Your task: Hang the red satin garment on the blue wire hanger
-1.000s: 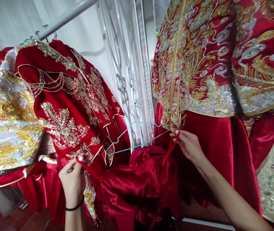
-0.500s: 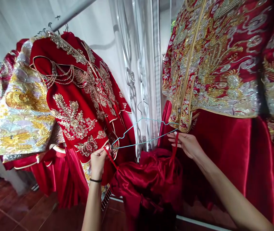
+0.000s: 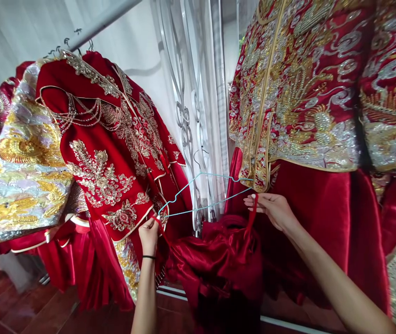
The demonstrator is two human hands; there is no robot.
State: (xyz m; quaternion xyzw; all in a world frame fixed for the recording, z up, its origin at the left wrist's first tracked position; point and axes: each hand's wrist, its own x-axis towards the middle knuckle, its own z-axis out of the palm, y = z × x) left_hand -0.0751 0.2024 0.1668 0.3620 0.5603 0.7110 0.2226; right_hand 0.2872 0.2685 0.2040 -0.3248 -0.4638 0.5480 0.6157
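Note:
A dark red satin dress with thin straps hangs in front of me. Its left strap is pinched in my left hand, close to the left end of a light blue wire hanger. With bent fingers, my right hand grips the other strap just below the hanger's right end. That end overlaps the hem of an embroidered jacket, so its tip is hard to make out. The hanger's hook points up, and the dress sags in folds between my hands.
Red jackets with gold embroidery hang from a rail on the left. Close on the right hangs an embroidered jacket over a red velvet skirt. White scrolled metalwork and curtains stand behind; the floor is reddish tile.
My left hand has moved slightly right, nearer the hanger's left end, with the strap still in it. My right hand keeps its strap. The whole view has shifted a little.

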